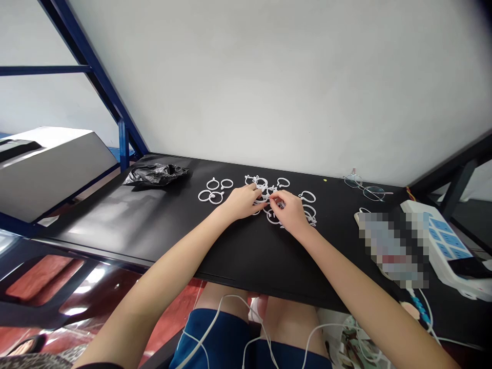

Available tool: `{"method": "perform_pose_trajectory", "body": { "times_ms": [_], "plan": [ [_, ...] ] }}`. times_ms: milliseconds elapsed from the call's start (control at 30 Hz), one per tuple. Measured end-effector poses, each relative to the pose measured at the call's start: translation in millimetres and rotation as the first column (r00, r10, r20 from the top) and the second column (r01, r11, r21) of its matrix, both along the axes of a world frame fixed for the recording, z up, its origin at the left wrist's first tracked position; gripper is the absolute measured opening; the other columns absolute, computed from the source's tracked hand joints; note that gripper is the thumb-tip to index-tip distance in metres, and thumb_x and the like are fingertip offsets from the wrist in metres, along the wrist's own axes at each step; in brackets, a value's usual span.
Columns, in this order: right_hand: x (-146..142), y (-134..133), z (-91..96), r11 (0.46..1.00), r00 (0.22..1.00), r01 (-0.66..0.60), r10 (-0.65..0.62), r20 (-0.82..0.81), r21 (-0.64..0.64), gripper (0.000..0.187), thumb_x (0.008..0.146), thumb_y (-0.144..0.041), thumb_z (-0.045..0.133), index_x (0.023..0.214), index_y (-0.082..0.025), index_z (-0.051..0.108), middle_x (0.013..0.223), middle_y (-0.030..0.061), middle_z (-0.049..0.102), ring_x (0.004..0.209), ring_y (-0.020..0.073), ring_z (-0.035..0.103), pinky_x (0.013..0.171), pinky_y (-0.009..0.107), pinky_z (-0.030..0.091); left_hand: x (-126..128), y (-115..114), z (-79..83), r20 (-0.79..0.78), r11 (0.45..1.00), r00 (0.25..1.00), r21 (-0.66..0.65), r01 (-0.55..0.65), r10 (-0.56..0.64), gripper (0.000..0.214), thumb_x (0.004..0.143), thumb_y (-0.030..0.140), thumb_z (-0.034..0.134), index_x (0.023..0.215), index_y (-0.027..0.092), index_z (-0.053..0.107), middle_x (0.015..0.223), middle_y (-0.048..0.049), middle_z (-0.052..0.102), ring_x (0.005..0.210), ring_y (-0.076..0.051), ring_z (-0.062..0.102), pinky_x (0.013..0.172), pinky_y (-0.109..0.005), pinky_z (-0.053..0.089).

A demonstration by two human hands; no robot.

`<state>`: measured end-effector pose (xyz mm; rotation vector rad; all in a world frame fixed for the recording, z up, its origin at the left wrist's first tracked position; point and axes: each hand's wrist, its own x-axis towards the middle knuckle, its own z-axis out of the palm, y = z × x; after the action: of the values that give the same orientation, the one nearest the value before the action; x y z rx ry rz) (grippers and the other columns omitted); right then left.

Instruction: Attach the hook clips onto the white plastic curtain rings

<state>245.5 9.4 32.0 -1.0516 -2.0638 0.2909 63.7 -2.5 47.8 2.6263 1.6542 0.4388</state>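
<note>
White plastic rings with small eyelets, like curtain rings (pixel 283 182), lie in a loose pile on the black table (pixel 161 230). My left hand (pixel 243 201) is at the pile's left side, its fingers closed on a white ring and its thumb pointing right. Close beside it, my right hand (pixel 289 209) pinches with thumb and forefinger at the same spot. Fingers partly hide the ring between them, so its full outline does not show. Left of my hands sits a separate small group of white rings (pixel 212 184). More rings (pixel 308 197) lie just right of my right hand.
A crumpled black plastic bag (pixel 156 175) lies at the table's back left. To the right are eyeglasses (pixel 373 193), a blurred phone (pixel 388 246) with a cable, and a white power strip (pixel 446 241). A pale wall (pixel 246 87) rises behind the table.
</note>
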Motion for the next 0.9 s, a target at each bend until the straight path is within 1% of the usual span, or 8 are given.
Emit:
{"method": "perform_pose_trajectory", "body": {
  "times_ms": [200, 433, 700, 900],
  "plan": [
    [-0.8, -0.8, -0.9, 1.000, 1.000, -0.030, 0.030, -0.005, -0.001, 0.013, 0.083, -0.018, 0.051, 0.080, -0.021, 0.063, 0.077, 0.0023, 0.067, 0.071, 0.0182, 0.062, 0.071, 0.032, 0.048, -0.2, -0.7, 1.2, 0.002, 1.000, 1.000, -0.004, 0.002, -0.002, 0.035, 0.092, 0.049, 0.043, 0.092, 0.018, 0.059, 0.096, -0.0059, 0.058, 0.080, -0.018, 0.061, 0.065, -0.026, 0.046],
    [-0.9, -1.7, -0.4, 0.999, 0.999, -0.050, 0.050, 0.003, -0.014, 0.014, 0.083, -0.019, 0.051, 0.081, -0.022, 0.065, 0.075, 0.0019, 0.067, 0.072, 0.0187, 0.062, 0.071, 0.032, 0.048, 0.0, -1.5, 2.3, -0.008, 1.000, 1.000, -0.010, 0.001, -0.001, 0.034, 0.093, 0.047, 0.043, 0.093, 0.019, 0.059, 0.097, -0.0064, 0.059, 0.081, -0.018, 0.061, 0.067, -0.027, 0.046],
    [-0.9, -1.2, -1.4, 0.999, 0.999, -0.049, 0.049, 0.000, -0.021, 0.013, 0.083, -0.018, 0.052, 0.081, -0.022, 0.065, 0.077, 0.0019, 0.069, 0.073, 0.0191, 0.063, 0.072, 0.033, 0.049, -0.3, -0.5, 1.8, -0.012, 1.000, 1.000, -0.001, 0.006, -0.006, 0.034, 0.093, 0.047, 0.042, 0.092, 0.018, 0.059, 0.097, -0.0061, 0.059, 0.080, -0.018, 0.061, 0.067, -0.027, 0.046],
    [-0.7, -1.5, -1.3, 0.998, 0.999, -0.054, 0.053, -0.004, -0.034, 0.014, 0.084, -0.019, 0.052, 0.081, -0.022, 0.065, 0.077, 0.0021, 0.069, 0.074, 0.0192, 0.063, 0.072, 0.033, 0.050, -0.1, -1.4, 3.1, -0.011, 1.000, 1.000, -0.026, 0.001, -0.002, 0.033, 0.093, 0.047, 0.043, 0.094, 0.018, 0.059, 0.098, -0.0069, 0.059, 0.083, -0.018, 0.062, 0.069, -0.027, 0.047]
  ]
}}
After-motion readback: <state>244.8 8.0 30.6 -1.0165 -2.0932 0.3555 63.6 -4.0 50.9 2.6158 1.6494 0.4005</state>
